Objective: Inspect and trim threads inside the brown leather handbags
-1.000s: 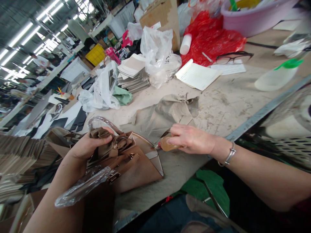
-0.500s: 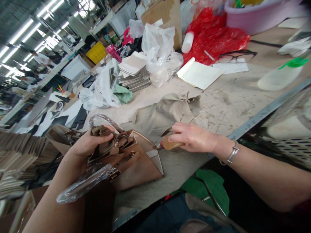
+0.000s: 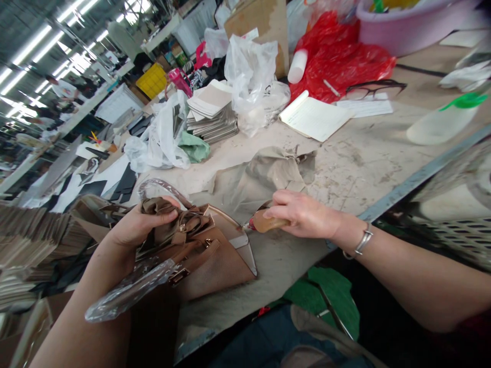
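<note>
A tan leather handbag lies on its side at the near edge of a worn workbench. My left hand is closed on the bag's bunched top flap and straps. A handle wrapped in clear plastic sticks out below that hand. My right hand is closed on a small wooden-handled tool. The tool's red-collared tip points at the pale side panel of the bag. A crumpled beige cloth lies just behind both hands.
Behind are a stack of grey leather pieces, white plastic bags, an open notebook, glasses, a red plastic bag, a pink tub and a green-capped bottle. Cut pieces are stacked at left.
My right hand with the tool has edged slightly up and toward the bag. My left hand keeps its hold on the bag's top.
</note>
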The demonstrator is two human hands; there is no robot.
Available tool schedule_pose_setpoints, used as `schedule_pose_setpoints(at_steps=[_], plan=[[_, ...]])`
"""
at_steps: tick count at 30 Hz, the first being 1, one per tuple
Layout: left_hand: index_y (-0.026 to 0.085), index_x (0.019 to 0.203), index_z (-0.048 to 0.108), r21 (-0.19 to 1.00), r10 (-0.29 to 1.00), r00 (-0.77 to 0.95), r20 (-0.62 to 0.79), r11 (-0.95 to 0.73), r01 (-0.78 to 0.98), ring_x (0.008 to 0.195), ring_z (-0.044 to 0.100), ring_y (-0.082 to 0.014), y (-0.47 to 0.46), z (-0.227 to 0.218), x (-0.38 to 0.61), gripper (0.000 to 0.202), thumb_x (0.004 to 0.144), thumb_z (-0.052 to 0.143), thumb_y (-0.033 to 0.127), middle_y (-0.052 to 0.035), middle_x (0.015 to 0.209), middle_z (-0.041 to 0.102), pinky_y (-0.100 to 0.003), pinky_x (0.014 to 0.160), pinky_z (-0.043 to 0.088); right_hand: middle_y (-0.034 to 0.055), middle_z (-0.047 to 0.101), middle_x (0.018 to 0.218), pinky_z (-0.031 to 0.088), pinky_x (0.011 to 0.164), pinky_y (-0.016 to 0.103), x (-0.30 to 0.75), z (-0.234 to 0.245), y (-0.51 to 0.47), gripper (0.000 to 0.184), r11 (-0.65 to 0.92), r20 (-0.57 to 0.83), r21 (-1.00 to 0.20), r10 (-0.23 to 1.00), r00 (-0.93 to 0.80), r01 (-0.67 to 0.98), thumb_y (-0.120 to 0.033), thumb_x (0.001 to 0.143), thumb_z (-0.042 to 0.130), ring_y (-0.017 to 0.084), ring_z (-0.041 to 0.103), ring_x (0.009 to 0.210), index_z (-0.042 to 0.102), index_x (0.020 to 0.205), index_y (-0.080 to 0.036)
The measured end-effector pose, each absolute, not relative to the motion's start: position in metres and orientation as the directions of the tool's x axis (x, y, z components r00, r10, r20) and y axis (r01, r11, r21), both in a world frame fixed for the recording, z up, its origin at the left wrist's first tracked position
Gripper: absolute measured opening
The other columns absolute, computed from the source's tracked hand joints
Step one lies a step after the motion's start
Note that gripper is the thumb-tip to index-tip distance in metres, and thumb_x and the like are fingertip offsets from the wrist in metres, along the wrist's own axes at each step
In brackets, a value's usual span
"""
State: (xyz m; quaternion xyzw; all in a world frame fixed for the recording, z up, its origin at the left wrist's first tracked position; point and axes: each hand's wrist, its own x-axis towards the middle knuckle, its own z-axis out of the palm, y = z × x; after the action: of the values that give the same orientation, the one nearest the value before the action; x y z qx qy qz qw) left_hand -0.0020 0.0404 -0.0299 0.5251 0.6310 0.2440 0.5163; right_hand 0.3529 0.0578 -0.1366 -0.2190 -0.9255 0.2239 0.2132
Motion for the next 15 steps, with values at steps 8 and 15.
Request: schedule_pose_setpoints(at_steps=[8, 15], plan=[[0.014, 0.08, 0.06, 0.828, 0.924, 0.045, -0.379, 0.317, 0.462, 0.059, 0.057, -0.0128, 0.036, -0.03, -0.003, 0.026, 0.064, 0.077, 0.027, 0.001, 0.066, 0.065, -0.021, 0.055, 0.047, 0.0026, 0.049, 0.086, 0.036, 0.065, 0.023, 0.351, -0.141, 0.054, 0.026, 0.701, 0.244, -0.613, 0.606, -0.757, 0.364, -0.009, 0.073, 0.064, 0.014, 0.048, 0.076, 0.061, 0.097, -0.018], [0.015, 0.077, 0.062, 0.787, 0.955, 0.035, -0.296, 0.223, 0.576, 0.06, 0.054, -0.0118, 0.021, -0.023, 0.003, 0.023, 0.064, 0.076, 0.028, 0.0009, 0.066, 0.063, -0.019, 0.054, 0.045, 0.0013, 0.05, 0.085, 0.037, 0.065, 0.023, 0.349, -0.145, 0.051, 0.022, 0.643, 0.202, -0.673, 0.636, -0.745, 0.366, -0.014, 0.071, 0.068, 0.013, 0.049, 0.074, 0.062, 0.092, -0.018]])
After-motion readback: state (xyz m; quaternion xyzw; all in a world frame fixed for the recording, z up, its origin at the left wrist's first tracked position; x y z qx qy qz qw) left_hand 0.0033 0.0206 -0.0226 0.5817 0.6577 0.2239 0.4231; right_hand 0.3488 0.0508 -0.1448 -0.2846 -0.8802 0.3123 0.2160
